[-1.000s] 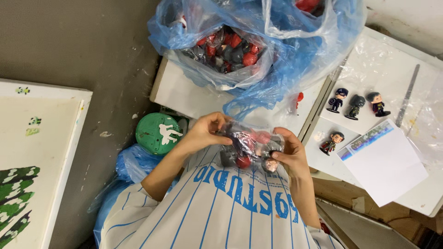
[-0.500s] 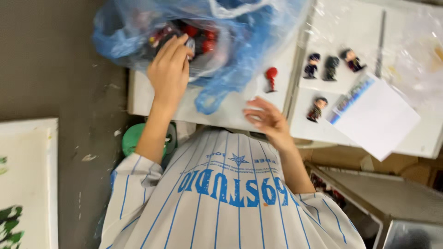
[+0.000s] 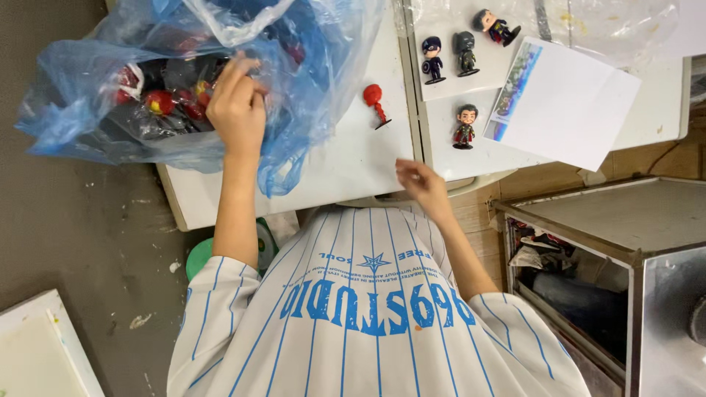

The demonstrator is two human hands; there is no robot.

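Two hands were in my view. My left hand (image 3: 237,106) was pushed into the mouth of the blue plastic bag (image 3: 88,110), fingers curled down among the wrapped figurines (image 3: 158,103) packed inside; I could not tell whether it had closed on one of them or merely rested on the heap. My right hand (image 3: 421,184) hung loose and half open, holding nothing, just over the near edge of the white worktop (image 3: 331,165).

The bag slumped across the worktop's left end and spilled past its left edge. Just beside the bag, toward the middle of the worktop, a small red figurine (image 3: 376,103) lay on its side. Past a seam in the worktop, a dark-haired figurine with a red cloak (image 3: 464,126) stood upright on its base, near my right hand but apart from it. Further toward the far edge were three more figurines (image 3: 463,45), two standing and one tipped over. A white sheet of card with a coloured strip (image 3: 570,103) lay at an angle at the right end, close beside the cloaked figure.
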